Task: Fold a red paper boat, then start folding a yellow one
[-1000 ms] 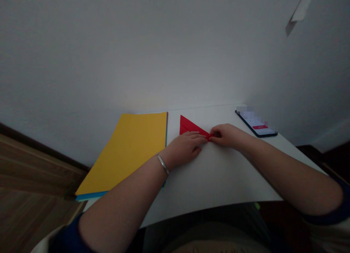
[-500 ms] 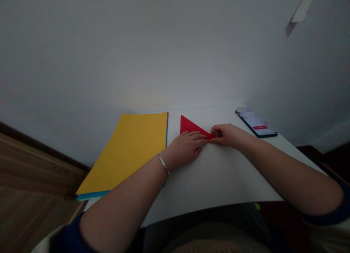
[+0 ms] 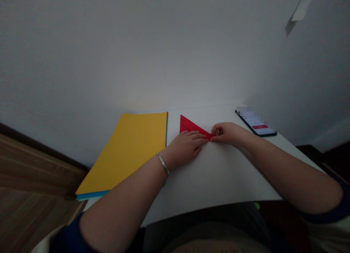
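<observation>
I had the left hand (image 3: pixel 186 146), fingers together, likely steadying the paper (image 3: pixel 188 124) while the right hand (image 3: pixel 224 132) pinched its tip.

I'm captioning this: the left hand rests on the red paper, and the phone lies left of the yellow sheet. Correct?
No: the head view shows the phone right of the yellow sheet; the left hand does rest on the red paper.
</observation>
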`<state>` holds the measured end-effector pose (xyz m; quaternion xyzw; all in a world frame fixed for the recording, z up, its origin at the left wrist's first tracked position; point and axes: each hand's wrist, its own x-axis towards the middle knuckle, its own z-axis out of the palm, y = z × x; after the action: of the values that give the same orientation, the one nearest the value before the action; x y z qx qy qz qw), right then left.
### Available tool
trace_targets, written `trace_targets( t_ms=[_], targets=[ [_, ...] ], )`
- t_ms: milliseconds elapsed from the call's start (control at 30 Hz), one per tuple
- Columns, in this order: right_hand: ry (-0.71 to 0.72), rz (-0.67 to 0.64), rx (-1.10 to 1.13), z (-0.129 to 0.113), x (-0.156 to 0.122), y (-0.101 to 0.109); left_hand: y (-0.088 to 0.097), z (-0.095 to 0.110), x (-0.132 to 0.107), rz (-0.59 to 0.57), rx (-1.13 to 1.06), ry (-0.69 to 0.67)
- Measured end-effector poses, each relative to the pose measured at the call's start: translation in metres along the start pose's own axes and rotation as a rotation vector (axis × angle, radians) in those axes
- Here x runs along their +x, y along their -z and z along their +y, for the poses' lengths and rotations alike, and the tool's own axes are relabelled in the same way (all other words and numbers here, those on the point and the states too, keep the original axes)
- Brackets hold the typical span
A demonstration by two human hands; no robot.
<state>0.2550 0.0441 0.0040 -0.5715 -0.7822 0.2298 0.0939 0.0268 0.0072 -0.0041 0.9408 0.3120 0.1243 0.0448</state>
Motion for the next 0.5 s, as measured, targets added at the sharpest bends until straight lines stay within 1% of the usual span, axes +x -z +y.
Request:
trace_targets(
  t_ms=[200,367,500],
  targets=[
    [-0.076,-0.009,-0.055,0.001,-0.002,0.007,0.001,-0.002,-0.002,0.001,-0.015,-0.015],
    [-0.042,-0.054,-0.017,0.004,0.000,0.008,0.008,-0.001,-0.002,-0.032,-0.025,-0.004],
    [-0.027,-0.090,0.059,0.011,0.003,0.007,0.011,0.000,-0.002,-0.050,-0.033,0.004]
  ],
)
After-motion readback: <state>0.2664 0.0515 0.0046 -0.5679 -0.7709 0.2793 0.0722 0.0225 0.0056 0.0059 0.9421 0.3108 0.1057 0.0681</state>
